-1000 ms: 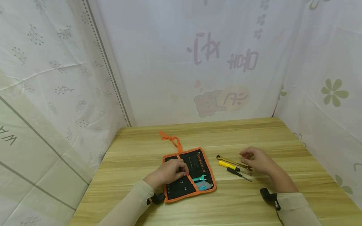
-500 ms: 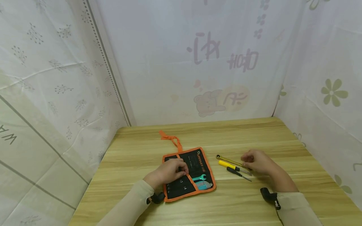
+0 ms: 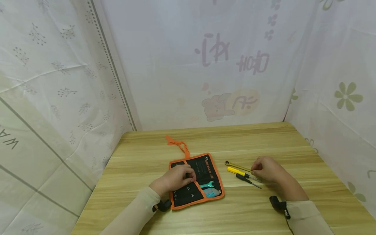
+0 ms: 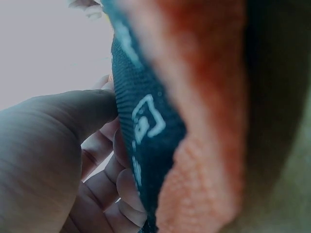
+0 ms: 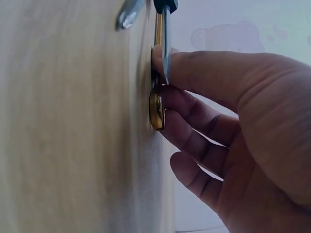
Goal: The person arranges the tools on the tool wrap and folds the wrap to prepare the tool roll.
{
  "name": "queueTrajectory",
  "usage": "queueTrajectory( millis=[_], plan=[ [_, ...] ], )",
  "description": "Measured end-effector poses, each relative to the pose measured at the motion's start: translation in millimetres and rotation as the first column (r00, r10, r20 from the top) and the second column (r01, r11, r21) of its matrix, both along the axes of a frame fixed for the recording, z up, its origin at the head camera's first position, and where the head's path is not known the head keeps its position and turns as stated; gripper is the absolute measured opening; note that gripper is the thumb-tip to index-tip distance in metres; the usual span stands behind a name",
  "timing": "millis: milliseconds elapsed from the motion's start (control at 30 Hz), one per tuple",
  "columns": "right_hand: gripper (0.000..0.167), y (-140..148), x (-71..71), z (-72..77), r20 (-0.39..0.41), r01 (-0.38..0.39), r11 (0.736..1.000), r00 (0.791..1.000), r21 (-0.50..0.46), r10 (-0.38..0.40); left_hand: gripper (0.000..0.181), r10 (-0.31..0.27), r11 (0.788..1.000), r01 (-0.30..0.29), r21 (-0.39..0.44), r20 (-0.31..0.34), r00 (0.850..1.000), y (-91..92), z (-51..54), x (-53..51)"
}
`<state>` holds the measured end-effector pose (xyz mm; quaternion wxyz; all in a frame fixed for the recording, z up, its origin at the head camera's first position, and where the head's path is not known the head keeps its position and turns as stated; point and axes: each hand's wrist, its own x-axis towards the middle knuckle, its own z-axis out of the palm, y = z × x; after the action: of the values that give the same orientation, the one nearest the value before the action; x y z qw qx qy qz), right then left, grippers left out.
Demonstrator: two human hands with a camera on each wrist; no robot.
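Note:
A black tool pouch with orange trim [image 3: 202,168] lies unfolded on the table. My left hand [image 3: 177,178] pinches the orange edge of its pocket; in the left wrist view the thumb presses the black cloth. Out of the pocket stick a teal open-end wrench [image 3: 208,184] and a light-blue, grey-sided handle [image 3: 212,192]. To the right, my right hand [image 3: 268,169] pinches a gold ratchet wrench [image 3: 238,166] near its open end, which shows below the fingers in the right wrist view. Beside it lie a yellow-handled screwdriver [image 3: 236,171] and a black-handled screwdriver [image 3: 243,178].
The wood-grain table [image 3: 235,140] reaches back to a printed white curtain [image 3: 164,81], with more curtains at left and right. An orange tie strap [image 3: 179,143] trails from the pouch's far edge. Both screwdriver shafts point toward the right hand.
My right hand's fingers have closed from hovering by the gold wrench to pinching its near end. The left hand and the pouch have stayed in place.

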<state>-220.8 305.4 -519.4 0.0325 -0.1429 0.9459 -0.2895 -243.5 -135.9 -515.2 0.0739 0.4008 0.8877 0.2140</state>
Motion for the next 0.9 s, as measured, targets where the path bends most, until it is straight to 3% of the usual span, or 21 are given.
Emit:
queueTrajectory(
  millis=[200,600,900],
  plan=[
    [0.015,0.5,-2.5,-3.2,-0.029,-0.035,0.999,0.999,0.007,0.035,0.012,0.003,1.000,-0.003,0.002,0.006,1.000,0.4,-0.6,-0.6],
    [0.004,1.2,-1.6,-4.1,0.012,0.024,0.999,1.000,-0.043,-0.023,0.011,0.005,1.000,-0.005,-0.002,-0.004,1.000,0.8,0.9,1.2],
    [0.009,1.2,-1.8,-2.3,-0.006,-0.008,0.998,1.000,-0.069,0.007,0.010,0.010,1.000,-0.010,0.005,0.000,1.000,1.3,2.3,2.6]
  ],
)
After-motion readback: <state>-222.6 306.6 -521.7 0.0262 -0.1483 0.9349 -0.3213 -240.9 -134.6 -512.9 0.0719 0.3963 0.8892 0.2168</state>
